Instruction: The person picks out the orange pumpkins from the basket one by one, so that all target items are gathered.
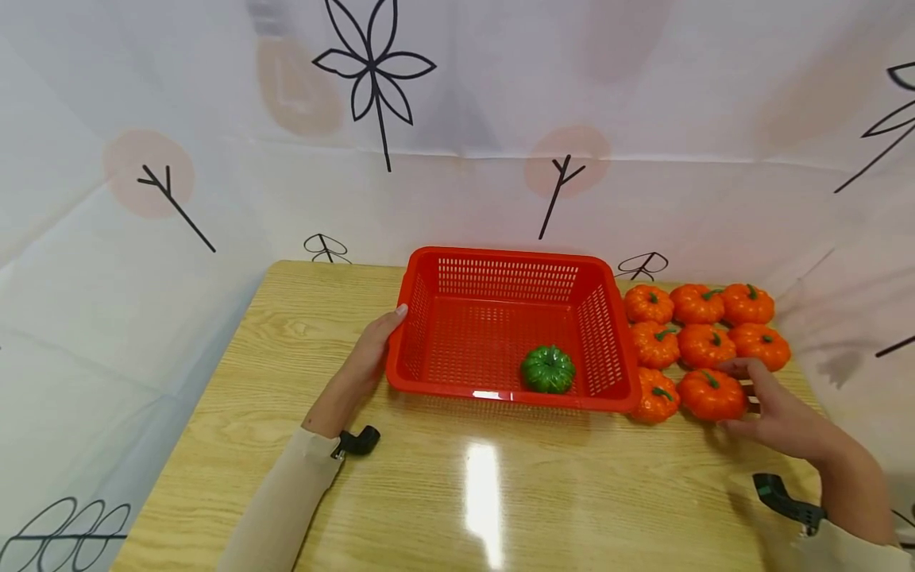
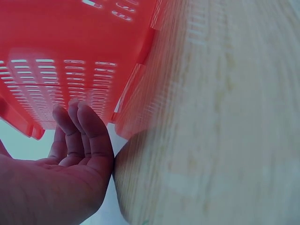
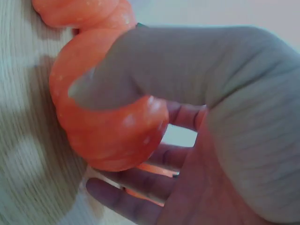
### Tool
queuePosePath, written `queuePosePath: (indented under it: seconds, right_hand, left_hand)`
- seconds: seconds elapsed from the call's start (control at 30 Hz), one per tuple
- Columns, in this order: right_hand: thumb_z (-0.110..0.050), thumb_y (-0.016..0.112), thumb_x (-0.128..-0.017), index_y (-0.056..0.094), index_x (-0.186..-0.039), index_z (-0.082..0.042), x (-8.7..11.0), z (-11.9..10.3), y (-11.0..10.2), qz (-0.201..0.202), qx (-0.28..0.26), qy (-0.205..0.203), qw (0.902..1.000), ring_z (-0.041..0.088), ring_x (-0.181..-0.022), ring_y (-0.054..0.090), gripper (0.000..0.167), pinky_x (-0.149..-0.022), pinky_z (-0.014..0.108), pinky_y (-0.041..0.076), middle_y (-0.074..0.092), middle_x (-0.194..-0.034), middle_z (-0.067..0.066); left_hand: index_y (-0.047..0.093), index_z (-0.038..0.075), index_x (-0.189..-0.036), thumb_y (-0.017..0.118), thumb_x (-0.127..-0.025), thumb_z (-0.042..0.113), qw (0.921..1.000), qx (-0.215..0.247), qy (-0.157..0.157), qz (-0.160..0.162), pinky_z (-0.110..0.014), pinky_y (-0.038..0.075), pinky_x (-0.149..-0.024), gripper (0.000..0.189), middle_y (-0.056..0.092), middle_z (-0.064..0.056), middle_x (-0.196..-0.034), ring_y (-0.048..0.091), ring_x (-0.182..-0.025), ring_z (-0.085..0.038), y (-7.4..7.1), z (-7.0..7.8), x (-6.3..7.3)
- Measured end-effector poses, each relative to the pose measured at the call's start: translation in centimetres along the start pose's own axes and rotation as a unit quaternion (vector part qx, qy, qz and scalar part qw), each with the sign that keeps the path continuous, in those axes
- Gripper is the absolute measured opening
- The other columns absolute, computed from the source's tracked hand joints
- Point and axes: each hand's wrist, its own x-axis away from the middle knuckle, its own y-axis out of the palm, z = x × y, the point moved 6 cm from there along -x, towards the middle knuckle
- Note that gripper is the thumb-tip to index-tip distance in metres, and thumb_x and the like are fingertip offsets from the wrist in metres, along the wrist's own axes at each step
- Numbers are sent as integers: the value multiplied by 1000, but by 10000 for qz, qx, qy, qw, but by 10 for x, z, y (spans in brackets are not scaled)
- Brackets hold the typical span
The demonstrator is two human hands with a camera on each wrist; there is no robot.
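A red plastic basket (image 1: 468, 334) with slotted walls stands in the middle of the table, and a green toy pumpkin (image 1: 548, 369) lies inside near its front wall. At the basket's left side, my left hand (image 1: 370, 343) holds it, thumb on the rim; in the left wrist view the fingers (image 2: 89, 126) lie against the outer wall. To the right, my right hand (image 1: 775, 409) grips an orange toy pumpkin (image 1: 711, 397) in the front row. The right wrist view has the thumb (image 3: 108, 91) across that pumpkin (image 3: 117, 136) and fingers around its far side.
Several other orange pumpkins (image 1: 706, 345) sit in close rows along the basket's right side. The wooden table (image 1: 407, 492) ends at the back against a white patterned cloth (image 1: 472, 199), which also hangs at both sides.
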Motion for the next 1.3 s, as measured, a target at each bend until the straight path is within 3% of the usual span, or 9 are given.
queuePosePath:
  seconds: [0.37,0.47,0.6,0.67,0.83,0.9,1.1,1.17,1.3]
  right_hand:
    - [11,85,-78,34,-136,12,3,-1,-2,28,202,113,9997,-17,-99,40,78,-71,16,48,45,-127,36]
    - [6,88,-77,35,-138,13,4,-7,-5,83,342,101,9993,11,-103,55,82,-72,13,44,44,-128,37]
    - [-1,92,-77,38,-141,13,2,-23,-9,267,537,-157,9981,48,-108,48,85,-79,8,34,44,-133,36]
    - [-3,92,-78,40,-142,12,0,-33,-11,409,618,-383,9965,43,-115,45,84,-84,5,30,46,-134,33]
    - [0,89,-81,46,-142,8,-3,-55,-13,762,601,-792,9921,-3,-121,38,75,-93,-2,23,50,-137,28]
    - [0,88,-83,47,-142,7,-4,-62,-14,931,629,-831,9902,-6,-120,39,72,-94,-2,23,52,-136,27]
    - [-3,82,-89,50,-142,6,-12,-68,-15,1546,811,-623,9827,41,-119,46,63,-97,3,20,51,-136,28]
    - [-4,80,-90,49,-143,6,-14,-65,-15,1714,806,-505,9806,50,-120,45,62,-103,7,19,48,-138,31]
    - [-5,78,-93,48,-146,8,-19,-59,-12,2049,623,-500,9755,61,-128,38,62,-124,42,21,46,-142,37]
  left_hand:
    - [57,2,-141,55,-108,56,9999,6,-75,138,-32,60,-91,64,62,-25,-133,67,-110,-26,-1,1,2]
    - [57,3,-141,55,-107,57,9998,14,-131,159,-32,60,-91,64,62,-25,-132,67,-109,-25,-2,0,2]
    - [56,2,-141,54,-108,56,9998,34,-127,140,-32,59,-91,64,61,-27,-133,67,-109,-26,-2,-1,2]
    - [56,1,-141,53,-109,55,9999,28,-99,126,-32,60,-90,63,60,-29,-133,67,-109,-27,-2,-1,2]
    - [56,0,-140,52,-109,54,9999,-1,-37,117,-32,60,-88,63,61,-29,-132,68,-107,-27,-1,0,2]
    - [56,0,-140,52,-109,54,9999,-11,-26,113,-32,60,-88,63,62,-27,-130,68,-107,-25,-1,0,2]
    - [58,1,-138,54,-108,55,9998,-14,-50,215,-32,60,-89,62,65,-18,-124,69,-104,-23,-5,-1,2]
    - [58,1,-137,54,-108,56,9996,-92,-48,277,-31,60,-88,62,66,-16,-121,69,-103,-22,-6,0,2]
    - [58,2,-130,51,-108,58,9984,-368,-3,434,-30,59,-83,61,66,-12,-113,67,-97,-20,-9,1,2]
